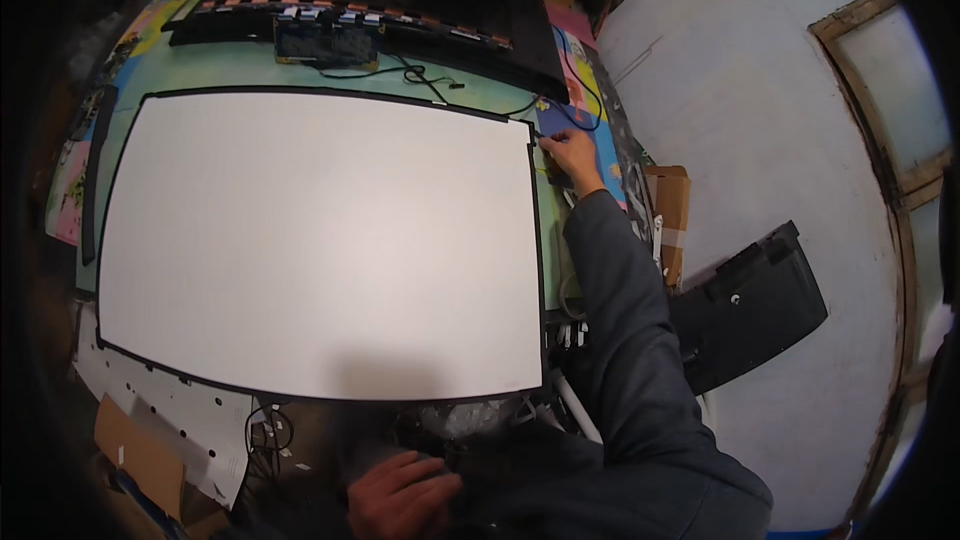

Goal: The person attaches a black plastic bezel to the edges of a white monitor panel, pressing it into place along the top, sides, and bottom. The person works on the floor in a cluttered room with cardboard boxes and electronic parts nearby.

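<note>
A large white panel, like the diffuser sheet of a flat screen, lies flat with a thin black frame round its edges. At its far right corner my right hand is closed in a pinch on the black frame, beside a small notch. Whether a small loose piece is also between those fingertips is hidden. My left hand is near my body, below the panel's near edge and apart from it. Its fingers are loosely bent with nothing visible in them.
Beyond the panel, a long black housing carries a circuit board with trailing black cables. A black strip lies at the left. On the right are a cardboard box and a black plastic cover. A perforated white sheet stands at lower left.
</note>
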`<state>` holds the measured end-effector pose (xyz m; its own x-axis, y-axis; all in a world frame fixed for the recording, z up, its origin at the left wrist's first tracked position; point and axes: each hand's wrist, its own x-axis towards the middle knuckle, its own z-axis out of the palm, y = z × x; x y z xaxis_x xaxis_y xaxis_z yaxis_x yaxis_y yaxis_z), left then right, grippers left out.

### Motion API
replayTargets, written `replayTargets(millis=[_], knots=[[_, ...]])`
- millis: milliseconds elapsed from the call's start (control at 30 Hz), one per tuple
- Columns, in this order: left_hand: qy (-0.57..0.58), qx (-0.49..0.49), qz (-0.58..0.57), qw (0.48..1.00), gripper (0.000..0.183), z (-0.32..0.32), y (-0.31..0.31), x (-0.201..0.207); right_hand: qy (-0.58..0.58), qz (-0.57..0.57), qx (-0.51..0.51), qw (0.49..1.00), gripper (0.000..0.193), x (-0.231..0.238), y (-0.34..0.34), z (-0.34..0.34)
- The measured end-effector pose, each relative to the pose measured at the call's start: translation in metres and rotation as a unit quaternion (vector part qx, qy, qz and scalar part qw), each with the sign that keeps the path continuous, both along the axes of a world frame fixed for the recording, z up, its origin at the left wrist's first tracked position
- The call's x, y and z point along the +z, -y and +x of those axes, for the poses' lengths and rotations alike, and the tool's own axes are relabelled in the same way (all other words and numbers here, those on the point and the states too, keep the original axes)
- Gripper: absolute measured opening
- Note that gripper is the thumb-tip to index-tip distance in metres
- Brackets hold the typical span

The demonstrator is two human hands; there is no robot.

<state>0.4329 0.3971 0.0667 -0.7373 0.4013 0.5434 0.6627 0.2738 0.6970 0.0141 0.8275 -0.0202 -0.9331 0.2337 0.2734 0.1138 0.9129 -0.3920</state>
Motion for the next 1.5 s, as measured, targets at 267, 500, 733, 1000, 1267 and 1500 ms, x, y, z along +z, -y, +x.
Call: replayTargets(millis=[267,500,733,1000,1267,1500], knots=[[0.09,-0.011,0.093,0.992,0.016,-0.018,-0.002,0.013,0.008,-0.04,-0.089,0.995,0.025,0.001,-0.009,-0.005],[0.08,-0.041,0.076,0.993,0.02,-0.018,-0.001,0.013,-0.027,-0.288,0.017,0.957,0.017,0.046,0.022,0.011],[0.097,-0.034,0.081,0.991,0.019,-0.015,0.004,0.015,-0.015,-0.221,0.078,0.972,0.022,0.066,0.07,0.024],[0.121,-0.021,0.099,0.988,0.017,-0.014,0.011,0.013,-0.029,-0.069,0.059,0.995,0.025,0.069,0.082,0.024],[0.126,-0.026,0.105,0.986,0.017,-0.013,0.016,0.011,-0.011,-0.043,0.05,0.998,0.023,0.072,0.086,0.025],[0.122,-0.038,0.11,0.986,0.018,-0.013,0.02,0.009,-0.015,-0.014,0.051,0.998,0.024,0.065,0.083,0.02]])
